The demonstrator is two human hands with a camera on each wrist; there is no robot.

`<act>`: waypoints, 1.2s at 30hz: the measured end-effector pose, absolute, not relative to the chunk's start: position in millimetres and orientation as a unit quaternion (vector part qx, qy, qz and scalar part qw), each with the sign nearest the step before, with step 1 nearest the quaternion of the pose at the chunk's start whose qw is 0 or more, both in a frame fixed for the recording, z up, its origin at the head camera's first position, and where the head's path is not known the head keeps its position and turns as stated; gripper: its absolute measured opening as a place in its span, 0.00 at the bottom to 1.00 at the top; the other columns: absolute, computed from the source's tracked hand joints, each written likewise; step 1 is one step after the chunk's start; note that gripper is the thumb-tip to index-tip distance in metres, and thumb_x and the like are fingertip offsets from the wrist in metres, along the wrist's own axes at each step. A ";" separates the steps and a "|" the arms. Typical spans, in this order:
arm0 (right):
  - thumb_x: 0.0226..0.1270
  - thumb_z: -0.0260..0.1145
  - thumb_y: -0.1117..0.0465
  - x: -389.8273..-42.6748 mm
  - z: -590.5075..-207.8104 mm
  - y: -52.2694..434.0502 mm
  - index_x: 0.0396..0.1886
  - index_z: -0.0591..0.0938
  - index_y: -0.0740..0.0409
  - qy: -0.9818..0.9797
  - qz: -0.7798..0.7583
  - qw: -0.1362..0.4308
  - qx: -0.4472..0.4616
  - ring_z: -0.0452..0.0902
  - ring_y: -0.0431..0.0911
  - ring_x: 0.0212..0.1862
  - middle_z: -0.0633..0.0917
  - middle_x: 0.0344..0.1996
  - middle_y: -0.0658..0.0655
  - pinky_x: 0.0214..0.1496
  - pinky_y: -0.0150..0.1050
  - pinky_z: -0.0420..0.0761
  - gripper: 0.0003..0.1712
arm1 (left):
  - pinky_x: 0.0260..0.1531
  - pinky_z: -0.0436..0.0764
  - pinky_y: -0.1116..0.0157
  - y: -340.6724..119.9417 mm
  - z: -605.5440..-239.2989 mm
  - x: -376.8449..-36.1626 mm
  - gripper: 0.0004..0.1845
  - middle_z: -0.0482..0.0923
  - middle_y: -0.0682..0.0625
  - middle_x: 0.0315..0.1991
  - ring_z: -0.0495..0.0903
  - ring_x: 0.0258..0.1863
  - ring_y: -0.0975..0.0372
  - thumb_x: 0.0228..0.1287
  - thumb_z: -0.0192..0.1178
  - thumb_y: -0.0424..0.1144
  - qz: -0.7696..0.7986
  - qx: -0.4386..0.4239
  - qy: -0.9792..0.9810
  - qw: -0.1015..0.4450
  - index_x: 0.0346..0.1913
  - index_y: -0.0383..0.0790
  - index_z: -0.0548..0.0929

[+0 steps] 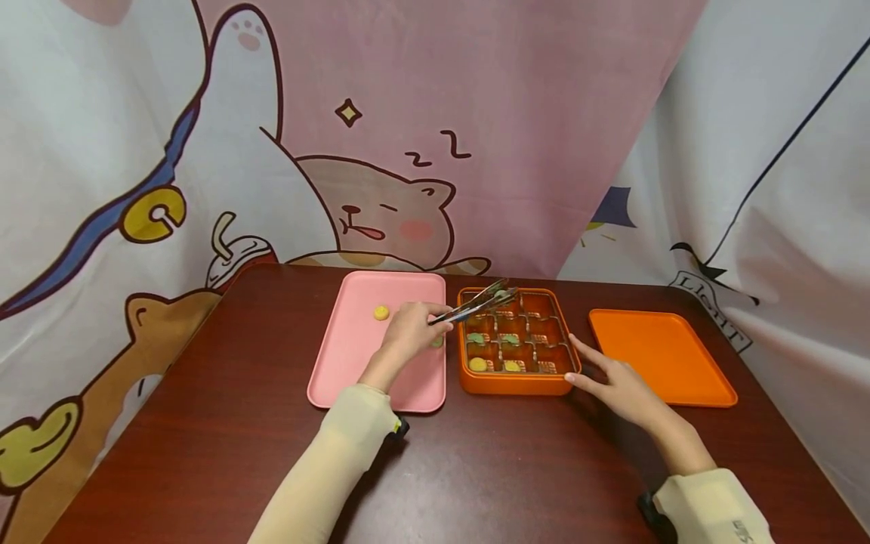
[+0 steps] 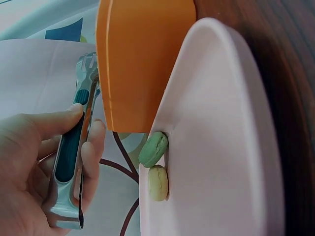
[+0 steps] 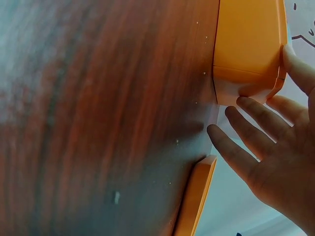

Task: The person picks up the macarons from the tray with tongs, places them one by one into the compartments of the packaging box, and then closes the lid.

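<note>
My left hand (image 1: 408, 332) grips a pair of metal tongs (image 2: 71, 152) with dark green grip pads. The tongs' tips reach over the back row of an orange divided box (image 1: 514, 385), with a green macaron (image 1: 503, 297) at them. In the box's middle row lie two green macarons (image 1: 476, 338), and in the front row two yellow macarons (image 1: 478, 364). My right hand (image 1: 621, 385) touches the box's right side, thumb at the front corner and fingers spread straight. Beneath my left hand is a pink tray (image 1: 347, 370) bearing a yellow macaron (image 1: 381, 312) and a green macaron (image 2: 153, 149).
An orange tray (image 1: 662, 355) lies to the right of the box on the dark wooden table (image 1: 462, 468). Behind the table hangs a curtain (image 1: 516, 151) with cartoon animals, and more cloth drapes down both sides.
</note>
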State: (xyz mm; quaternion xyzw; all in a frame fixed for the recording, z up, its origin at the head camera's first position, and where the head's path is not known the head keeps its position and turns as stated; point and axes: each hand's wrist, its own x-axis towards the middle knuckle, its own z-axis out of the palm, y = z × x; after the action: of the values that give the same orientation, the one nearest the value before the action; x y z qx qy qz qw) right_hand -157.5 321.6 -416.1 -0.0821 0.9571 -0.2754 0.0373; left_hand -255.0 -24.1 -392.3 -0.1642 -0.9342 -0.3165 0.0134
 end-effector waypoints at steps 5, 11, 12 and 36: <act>0.72 0.61 0.40 -157.5 -416.3 322.2 0.80 0.56 0.52 0.958 -0.271 0.035 -0.083 0.70 0.70 0.65 0.70 0.68 0.73 0.61 0.69 0.69 0.45 | 0.31 0.73 0.66 -21.3 -393.2 -254.4 0.19 0.89 0.49 0.41 0.77 0.29 0.62 0.62 0.69 0.45 -0.309 -0.164 -0.937 0.005 0.57 0.51 0.86; 0.71 0.61 0.41 -156.8 -418.0 321.9 0.80 0.57 0.51 0.959 -0.266 0.031 -0.088 0.79 0.61 0.50 0.82 0.55 0.72 0.57 0.64 0.75 0.44 | 0.26 0.71 0.68 -21.5 -395.9 -254.2 0.21 0.87 0.51 0.30 0.77 0.21 0.66 0.62 0.69 0.46 -0.326 -0.155 -0.933 -0.011 0.59 0.50 0.85; 0.71 0.61 0.41 -156.7 -418.5 321.7 0.80 0.57 0.51 0.959 -0.268 0.030 -0.088 0.80 0.61 0.50 0.83 0.54 0.72 0.57 0.63 0.75 0.44 | 0.26 0.71 0.68 -22.2 -395.8 -253.9 0.21 0.87 0.51 0.32 0.76 0.21 0.66 0.62 0.70 0.46 -0.330 -0.153 -0.931 -0.011 0.59 0.50 0.85; 0.72 0.61 0.42 -156.1 -415.1 321.3 0.80 0.56 0.54 0.958 -0.270 0.034 -0.088 0.76 0.57 0.50 0.82 0.54 0.74 0.58 0.65 0.73 0.44 | 0.24 0.74 0.69 -85.4 -381.0 -227.2 0.20 0.89 0.49 0.36 0.86 0.29 0.56 0.61 0.70 0.44 -0.420 -0.136 -0.897 0.003 0.56 0.46 0.86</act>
State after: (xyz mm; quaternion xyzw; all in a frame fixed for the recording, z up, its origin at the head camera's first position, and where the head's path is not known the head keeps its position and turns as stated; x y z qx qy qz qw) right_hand -156.1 321.3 -415.1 -0.0885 0.9582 -0.2700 0.0343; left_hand -227.2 -85.4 -381.0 -0.1356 -0.8972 -0.4204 0.0032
